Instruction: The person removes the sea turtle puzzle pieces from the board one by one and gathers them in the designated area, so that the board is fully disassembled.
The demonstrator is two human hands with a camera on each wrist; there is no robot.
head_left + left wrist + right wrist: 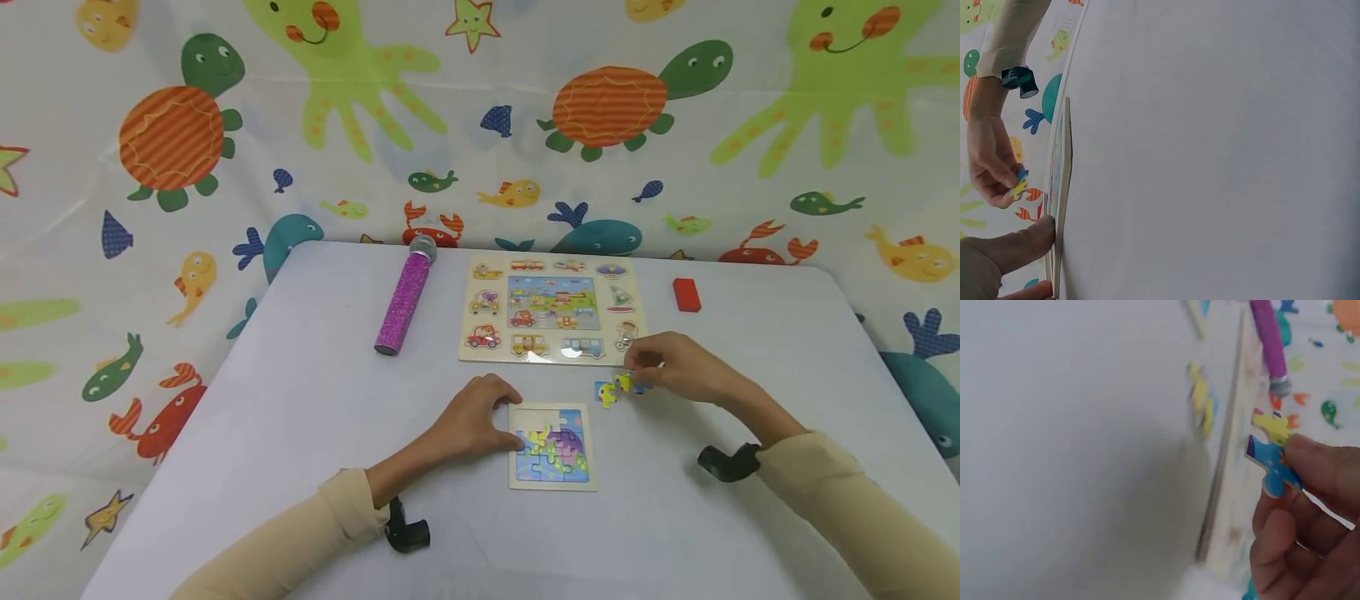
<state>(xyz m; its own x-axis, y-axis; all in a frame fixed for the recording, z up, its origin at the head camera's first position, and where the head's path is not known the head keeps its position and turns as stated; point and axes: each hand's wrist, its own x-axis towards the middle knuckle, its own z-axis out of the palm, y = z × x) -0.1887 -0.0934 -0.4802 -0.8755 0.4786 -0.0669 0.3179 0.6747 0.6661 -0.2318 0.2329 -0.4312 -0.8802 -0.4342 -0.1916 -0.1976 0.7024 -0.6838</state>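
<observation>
Puzzle tray [552, 487] flat on the white table [300, 400], just below the vehicle board [504, 353] in my view, and that big board is my first worry: my right hand [682, 367] hangs right by its lower right corner, so one careless sweep of the knuckles could knock it towards the tray! Now the tray itself, part filled, bare at the top left, and if I push too hard there the whole thing could skid, or the neighbours could ride up with nothing beside them to lock against. Left hand [472, 421] is the guard, thumb and fingertips a little apart, holding the tray's left side; let that hold go slack and the guard's gone. Right hand, narrow, thumb and fingers pinching one blue-and-yellow piece [1274, 467] by its edge, well, a slip there drops it, and a wrong turn could jam it at the opening. Down on the table near that hand, one loose piece [603, 395], and a stray fingertip could flick it clean away from me
</observation>
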